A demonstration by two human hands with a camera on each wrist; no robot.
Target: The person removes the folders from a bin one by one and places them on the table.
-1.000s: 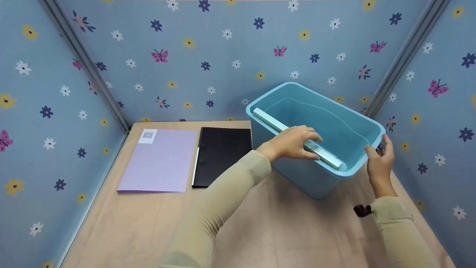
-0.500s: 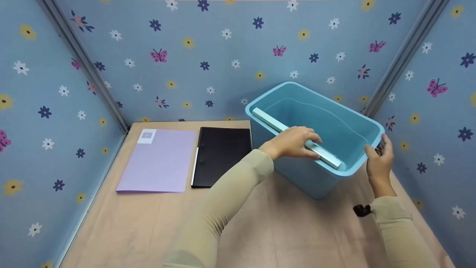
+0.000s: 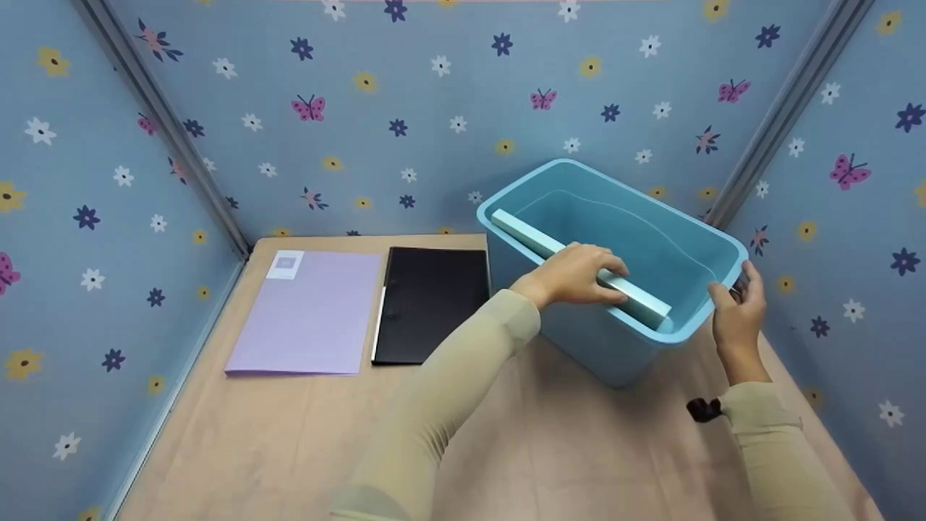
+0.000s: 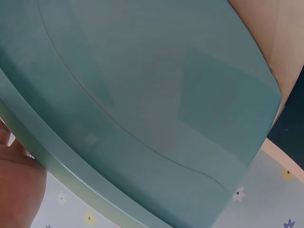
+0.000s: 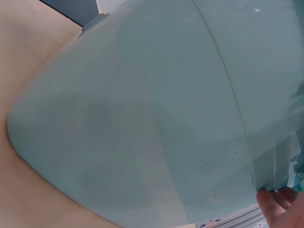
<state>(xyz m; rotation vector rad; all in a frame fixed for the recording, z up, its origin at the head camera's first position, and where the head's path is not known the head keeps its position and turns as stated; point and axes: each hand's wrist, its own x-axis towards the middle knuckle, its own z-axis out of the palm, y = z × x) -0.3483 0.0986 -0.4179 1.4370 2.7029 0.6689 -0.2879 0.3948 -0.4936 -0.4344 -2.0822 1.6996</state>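
Observation:
A light blue plastic bin (image 3: pixel 608 358) stands turned at an angle at the back right of the table. Inside it, along the near wall, a pale mint folder (image 3: pixel 527 233) stands on edge with its long narrow spine up, the rest hidden in the bin. My left hand (image 3: pixel 575 275) grips this spine, thumb on the near side and fingers over the far side. At the bin's right corner, my right hand (image 3: pixel 739 318) holds the rim with the thumb inside. In both wrist views the bin's outer wall (image 4: pixel 142 71) fills most of the frame.
A lilac folder (image 3: pixel 307 318) with a white label lies flat on the table (image 3: pixel 253 449) at the left. Beside it lies a black folder (image 3: pixel 438 297), partly behind the left forearm. Flowered blue walls (image 3: pixel 448 87) enclose the table at the back and both sides.
The folder's right end has risen slightly and tilted, and more of its side shows. My left hand has shifted a little to the right with it; the right hand and bin stay put.

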